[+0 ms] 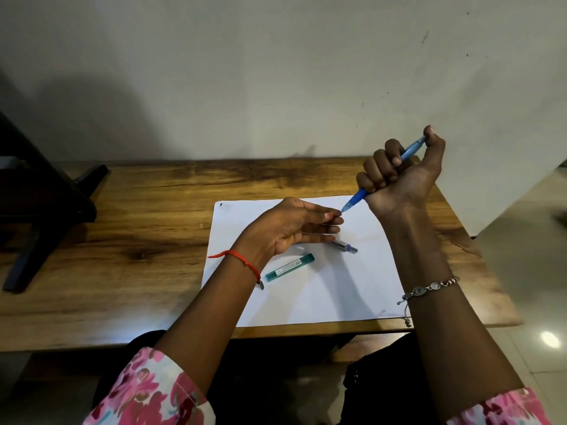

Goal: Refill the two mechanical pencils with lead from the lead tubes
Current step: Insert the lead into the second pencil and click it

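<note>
A brown wooden desk (122,210) stands against a plain grey wall (276,72). A big white sheet of paper (322,296) lies on the right part of the desk, near its front edge. A black frame (40,194) leans over the desk's left end. Shiny floor tiles (527,286) show on the right.
</note>
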Available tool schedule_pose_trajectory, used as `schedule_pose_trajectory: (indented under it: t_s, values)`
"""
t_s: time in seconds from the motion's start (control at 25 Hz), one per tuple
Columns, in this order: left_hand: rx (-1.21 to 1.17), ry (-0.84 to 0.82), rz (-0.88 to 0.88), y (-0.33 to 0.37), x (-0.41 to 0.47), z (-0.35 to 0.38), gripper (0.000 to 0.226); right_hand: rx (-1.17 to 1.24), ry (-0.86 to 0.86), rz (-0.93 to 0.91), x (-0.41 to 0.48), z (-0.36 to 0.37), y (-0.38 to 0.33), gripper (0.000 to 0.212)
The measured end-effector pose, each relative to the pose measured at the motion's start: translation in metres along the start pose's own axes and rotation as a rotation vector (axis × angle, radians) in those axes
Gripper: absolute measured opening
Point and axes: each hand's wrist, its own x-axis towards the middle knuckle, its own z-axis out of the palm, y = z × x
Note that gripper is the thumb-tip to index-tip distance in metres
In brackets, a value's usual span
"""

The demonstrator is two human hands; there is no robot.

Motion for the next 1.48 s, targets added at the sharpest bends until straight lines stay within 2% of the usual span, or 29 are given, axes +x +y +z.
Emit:
schedule_pose_trajectory:
  t_s: [1.2,1.48]
  values:
    - [-0.103,-0.034,-0.079,-0.005,0.0,0.01,0.011,-0.147,-0.001,-0.025,-0.005,0.007,-0.006,0.057]
    - [-0.132,-0.028,-0.083,-0.006,0.0,0.012,0.011,-0.142,-0.052,0.001,-0.005,0.006,-0.006,0.065]
